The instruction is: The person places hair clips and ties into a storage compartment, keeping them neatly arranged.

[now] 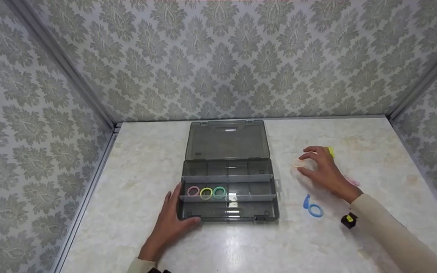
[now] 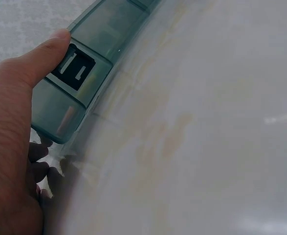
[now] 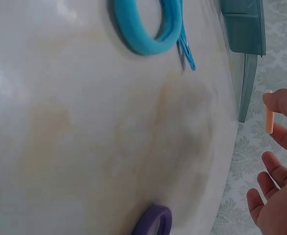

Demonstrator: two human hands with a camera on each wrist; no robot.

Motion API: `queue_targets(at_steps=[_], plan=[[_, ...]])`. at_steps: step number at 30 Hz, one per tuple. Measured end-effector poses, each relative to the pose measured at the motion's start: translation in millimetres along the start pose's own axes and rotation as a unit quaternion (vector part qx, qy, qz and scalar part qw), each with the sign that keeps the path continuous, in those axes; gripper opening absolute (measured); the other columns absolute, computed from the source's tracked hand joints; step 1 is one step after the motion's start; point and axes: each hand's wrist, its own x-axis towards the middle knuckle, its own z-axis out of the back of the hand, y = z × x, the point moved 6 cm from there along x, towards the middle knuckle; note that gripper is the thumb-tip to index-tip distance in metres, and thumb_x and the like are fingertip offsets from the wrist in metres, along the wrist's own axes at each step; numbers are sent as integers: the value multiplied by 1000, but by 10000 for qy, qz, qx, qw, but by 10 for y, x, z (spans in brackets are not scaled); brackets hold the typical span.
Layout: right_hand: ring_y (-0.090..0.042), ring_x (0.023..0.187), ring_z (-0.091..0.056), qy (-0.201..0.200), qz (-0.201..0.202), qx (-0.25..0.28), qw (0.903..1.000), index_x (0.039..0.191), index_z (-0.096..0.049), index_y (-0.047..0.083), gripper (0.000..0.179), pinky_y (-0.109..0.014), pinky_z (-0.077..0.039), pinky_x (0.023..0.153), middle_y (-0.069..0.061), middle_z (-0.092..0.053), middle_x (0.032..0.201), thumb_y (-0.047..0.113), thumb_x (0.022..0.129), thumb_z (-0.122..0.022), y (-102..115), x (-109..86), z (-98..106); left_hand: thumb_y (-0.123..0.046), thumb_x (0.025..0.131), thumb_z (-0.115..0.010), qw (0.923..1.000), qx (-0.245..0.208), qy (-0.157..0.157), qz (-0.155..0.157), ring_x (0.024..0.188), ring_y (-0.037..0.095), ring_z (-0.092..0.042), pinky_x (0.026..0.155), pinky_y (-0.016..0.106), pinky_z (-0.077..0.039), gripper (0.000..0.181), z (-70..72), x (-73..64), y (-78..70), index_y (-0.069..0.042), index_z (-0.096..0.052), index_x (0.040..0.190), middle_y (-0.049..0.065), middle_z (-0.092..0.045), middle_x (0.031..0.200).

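And here's the smoky case, lid laid back off its far edge, the left hand on its near left corner: thumb pressed to the front face, fingers along the left side, gripping that corner between them. Over to the right of the case, the right hand has the peach ring pinched between thumb and forefinger, the remaining fingers spread apart! Inside the case, the middle row holds a pink ring, a yellow ring and a green ring, side by side towards its left. Right of the case's front part, a blue clip sits just beside a blue ring; beyond them from the case, a yellow piece peeks out, partly hidden by the right hand.
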Motion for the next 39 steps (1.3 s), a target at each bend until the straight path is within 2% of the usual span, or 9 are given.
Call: queue_targets(at_steps=[8,18,22,31,39], plan=[[-44,134,-46,57,358,-281,9989,114,-79,5,29,-70,-35,111,-22,-61,140,7,89,-93,250,56,-113,-63,80,-94,10000,-29,5,43,167,53,-8,131,74,-17,131,2,2,-3,-26,-17,179,15,-28,181],[-45,132,-47,195,992,-113,9948,113,-78,5,30,-67,-36,108,-24,-61,140,8,89,-94,578,58,-273,-61,79,-96,10000,-70,-16,-16,167,52,-9,132,72,-18,131,9,7,-10,-24,-18,178,15,-29,181],[-44,135,-46,348,974,-93,9946,113,-79,7,28,-69,-35,110,-21,-60,142,11,90,-94,676,59,-353,-60,79,-96,10000,-37,-6,-40,167,53,-10,130,74,-20,131,5,6,-9,-25,-18,178,16,-29,180],[-39,138,-47,692,909,-105,9934,111,-81,10,22,-69,-39,112,-17,-61,142,16,93,-92,839,62,-546,-58,78,-98,9999,-11,-52,-155,165,55,-13,132,71,-19,133,2,24,-21,-16,-20,178,19,-32,179],[-39,138,-49,981,1084,-156,9891,112,-81,10,23,-67,-42,114,-15,-61,142,20,94,-92,983,104,-701,-59,77,-98,9999,-92,-50,-95,167,52,-13,134,67,-17,134,0,20,-4,-19,-19,178,17,-31,179]])
